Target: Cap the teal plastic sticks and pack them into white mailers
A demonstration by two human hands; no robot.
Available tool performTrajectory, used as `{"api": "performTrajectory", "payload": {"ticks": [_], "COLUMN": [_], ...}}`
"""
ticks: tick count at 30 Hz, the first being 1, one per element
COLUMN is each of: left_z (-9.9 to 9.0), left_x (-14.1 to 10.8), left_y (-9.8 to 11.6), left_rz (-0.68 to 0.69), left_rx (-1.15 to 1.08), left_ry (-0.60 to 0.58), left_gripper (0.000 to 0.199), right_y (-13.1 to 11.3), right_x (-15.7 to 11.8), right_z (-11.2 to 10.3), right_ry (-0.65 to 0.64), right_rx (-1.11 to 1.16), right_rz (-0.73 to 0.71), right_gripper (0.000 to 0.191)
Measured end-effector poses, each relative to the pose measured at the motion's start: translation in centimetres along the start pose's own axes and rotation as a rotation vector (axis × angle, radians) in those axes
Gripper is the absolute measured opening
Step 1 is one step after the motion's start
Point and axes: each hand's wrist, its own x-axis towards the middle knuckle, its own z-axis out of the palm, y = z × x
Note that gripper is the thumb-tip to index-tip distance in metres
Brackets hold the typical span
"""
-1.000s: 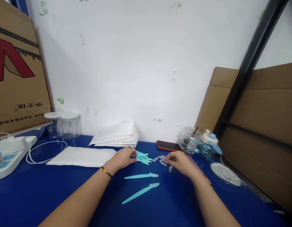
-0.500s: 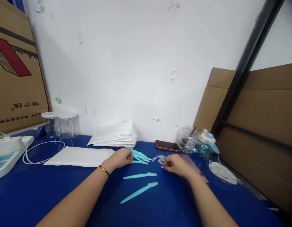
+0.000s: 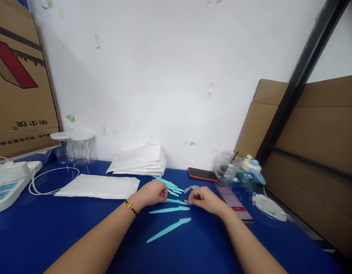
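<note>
Left hand: pinched a turquoise stick, drawn from the pile.
Right hand: pinched a clear cap, brought to its tip.
Alignment: seemed nearly reached.

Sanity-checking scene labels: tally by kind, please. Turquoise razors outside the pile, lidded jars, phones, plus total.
Turquoise eyebrow razors outside the pile: 3 (1 in the left hand, 2 lying nearer the camera)
Lidded clear jars: 2
Phones: 2
Total: 7
Piled razors excluded: they overlap too much to count.
</note>
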Motion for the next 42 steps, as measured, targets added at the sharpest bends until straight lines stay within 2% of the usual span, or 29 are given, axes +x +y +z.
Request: {"api": "performTrajectory", "payload": {"ticks": [7,14,17,20,23,26,28,32,42], "left_z": [0.2,0.9,1.2,1.2,1.1,1.2,1.2,1.2,1.9], "left_x": [0.2,0.3,0.4,0.6,0.8,1.0,1.0,1.2,1.7], "left_y": [-0.3,1.3,1.3,0.3,-0.9,-1.6,-1.8,-1.9,-1.6], "left_rz": [-0.007,0.011,0.022,0.061,0.092,0.087,0.085,0.083,0.154], "left_rx": [-0.003,-0.027,-0.041,-0.02,0.124,0.214,0.234,0.24,0.198], "left_ry": [0.004,-0.02,-0.052,0.054,0.214,0.233,0.236,0.228,0.211], "left_gripper": [0.008,0.012,0.017,0.024,0.02,0.021,0.019,0.01,0.02], "right_y": [0.1,-0.6,-0.5,0.0,0.8,1.4,1.4,1.0,0.8], "right_x": [0.0,0.3,0.2,0.2,0.3,0.7,1.0,1.3,1.3], "right_z": [0.0,0.7,0.7,0.1,-0.3,-0.2,0.2,0.5,0.7], "right_ry": [-0.012,-0.012,-0.031,0.012,0.186,0.271,0.255,0.205,0.156], "right_rx": [0.012,0.011,0.025,0.008,-0.097,-0.251,-0.354,-0.465,-0.257], "right_rz": [-0.008,-0.06,-0.063,-0.047,-0.046,-0.074,-0.083,-0.076,-0.132], "right_gripper": [0.013,0.011,0.011,0.013,0.017,0.023,0.027,0.012,0.016]}}
